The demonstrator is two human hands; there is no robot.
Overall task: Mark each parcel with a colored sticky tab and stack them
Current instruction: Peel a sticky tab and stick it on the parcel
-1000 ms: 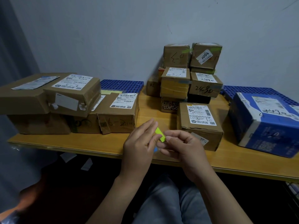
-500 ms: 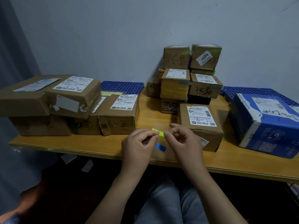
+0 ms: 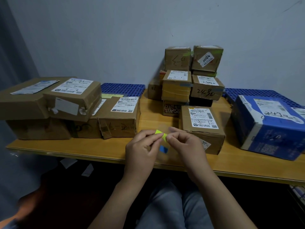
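— Why are the left hand (image 3: pixel 142 147) and right hand (image 3: pixel 184 144) raised together at the table (image 3: pixel 115 151) edge?
— Each pinches an end of the green tab (image 3: pixel 159 132), other fingers curled; I'd guess to peel it free for the brown parcel (image 3: pixel 202 129) just beside the right hand. A blue tab (image 3: pixel 163 149) shows below; held or lying, I can't tell.
— And the room?
— Yellow wooden table against a bare grey wall (image 3: pixel 99 38); small boxes (image 3: pixel 176 86) stacked at the back, loose boxes (image 3: pixel 118 118) left, a blue box (image 3: pixel 270 129) right.
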